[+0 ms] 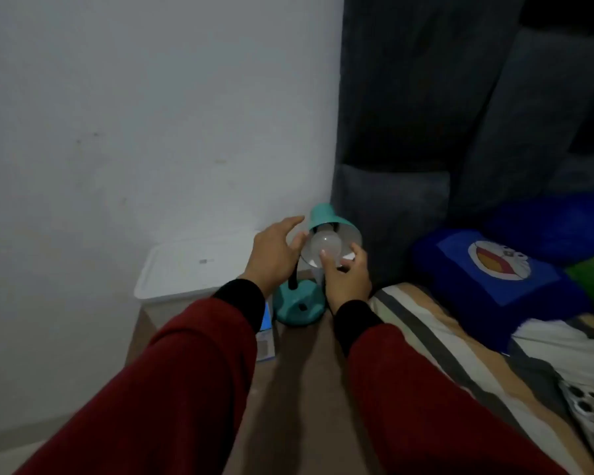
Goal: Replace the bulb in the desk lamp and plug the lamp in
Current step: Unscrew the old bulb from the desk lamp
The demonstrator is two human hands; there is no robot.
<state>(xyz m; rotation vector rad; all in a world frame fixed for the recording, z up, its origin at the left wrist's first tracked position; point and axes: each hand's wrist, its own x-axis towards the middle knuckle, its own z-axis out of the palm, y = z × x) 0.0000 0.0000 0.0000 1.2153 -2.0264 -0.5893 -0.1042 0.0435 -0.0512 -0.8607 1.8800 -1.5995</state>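
Observation:
A teal desk lamp stands on the floor near the wall corner, its round base point(299, 308) low and its shade point(326, 219) tipped towards me. A white bulb point(326, 243) sits in the mouth of the shade. My right hand point(347, 279) reaches up from below with fingertips touching the bulb's lower front. My left hand point(276, 257) hovers with fingers spread just left of the shade, close to its rim; whether it touches is unclear. Both arms wear red sleeves with black cuffs. No plug or cord shows.
A white lidded box point(192, 269) stands against the wall on the left. A small blue-and-white carton point(266, 334) lies by the lamp base. To the right lies a mattress with a striped sheet point(436, 341) and blue pillows point(494, 269). Dark cushions point(426, 132) lean behind.

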